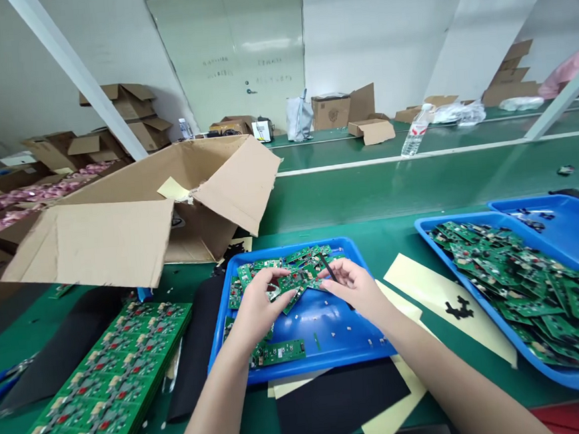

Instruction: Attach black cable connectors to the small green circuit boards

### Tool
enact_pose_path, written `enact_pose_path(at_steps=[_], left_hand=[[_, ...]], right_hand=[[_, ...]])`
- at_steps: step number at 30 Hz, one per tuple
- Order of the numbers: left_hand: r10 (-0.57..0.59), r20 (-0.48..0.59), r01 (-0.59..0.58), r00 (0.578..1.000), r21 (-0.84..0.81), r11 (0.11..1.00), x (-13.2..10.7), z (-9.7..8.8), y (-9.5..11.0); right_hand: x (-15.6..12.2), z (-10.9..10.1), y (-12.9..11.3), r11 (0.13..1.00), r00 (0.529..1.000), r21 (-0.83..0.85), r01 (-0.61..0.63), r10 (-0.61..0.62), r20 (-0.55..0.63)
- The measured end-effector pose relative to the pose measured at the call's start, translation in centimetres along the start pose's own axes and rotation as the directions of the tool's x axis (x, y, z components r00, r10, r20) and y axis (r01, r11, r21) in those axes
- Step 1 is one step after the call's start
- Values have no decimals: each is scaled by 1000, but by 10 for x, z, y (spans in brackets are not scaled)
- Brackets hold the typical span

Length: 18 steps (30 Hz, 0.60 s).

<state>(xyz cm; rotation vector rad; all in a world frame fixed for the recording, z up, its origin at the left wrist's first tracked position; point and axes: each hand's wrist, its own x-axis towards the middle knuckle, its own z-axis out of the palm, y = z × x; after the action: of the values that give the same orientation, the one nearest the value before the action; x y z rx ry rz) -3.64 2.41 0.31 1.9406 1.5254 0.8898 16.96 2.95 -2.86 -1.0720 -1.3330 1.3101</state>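
Observation:
My left hand (256, 306) and my right hand (352, 285) meet over a blue tray (323, 328) at the middle of the table. Together they grip a small green circuit board (299, 283) between their fingertips. A thin black tool (330, 268) sticks up from my right hand's fingers. Several more small green boards (293, 260) lie at the tray's far end, and one board (283, 351) rests near its front edge.
A large open cardboard box (134, 216) lies on its side at the left. Panels of green boards (107, 385) are stacked at the lower left. Two blue trays (535, 278) at the right hold several boards. Yellow sheets (446, 298) and black mats (339, 400) lie on the green table.

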Motion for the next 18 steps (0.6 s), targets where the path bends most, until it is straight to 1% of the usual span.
enact_pose_path(at_steps=[2,4,5,8,11,15,17,18], left_hand=[[38,-1,-38,999,-72,997,-1,6,2],[82,-26,-85,996,-128,988,-2,10,4],[120,-42,-125,992,-141,982,-3,12,4],[270,-113,-283,956,-122,951,-4,14,8],[371,-170,-390,913,-91,917,-5,14,11],[420,-194,-444,887,-100,891,-6,18,13],[398,-215,-430,892,-128,894,-6,21,13],[372,-222,-409,902,-155,899,-7,23,13]], right_hand=[[0,2,-1,997,999,82,-2,5,-44],[0,3,-2,979,996,197,-45,59,-63],[0,3,-2,963,994,257,-81,97,-52],[-1,5,-3,900,983,402,-170,184,2],[-3,8,-4,870,979,462,-174,202,-12],[-5,10,-6,845,973,501,-185,230,-29],[-5,11,-8,826,968,529,-196,250,-32],[-5,11,-9,815,964,545,-198,261,-39]])
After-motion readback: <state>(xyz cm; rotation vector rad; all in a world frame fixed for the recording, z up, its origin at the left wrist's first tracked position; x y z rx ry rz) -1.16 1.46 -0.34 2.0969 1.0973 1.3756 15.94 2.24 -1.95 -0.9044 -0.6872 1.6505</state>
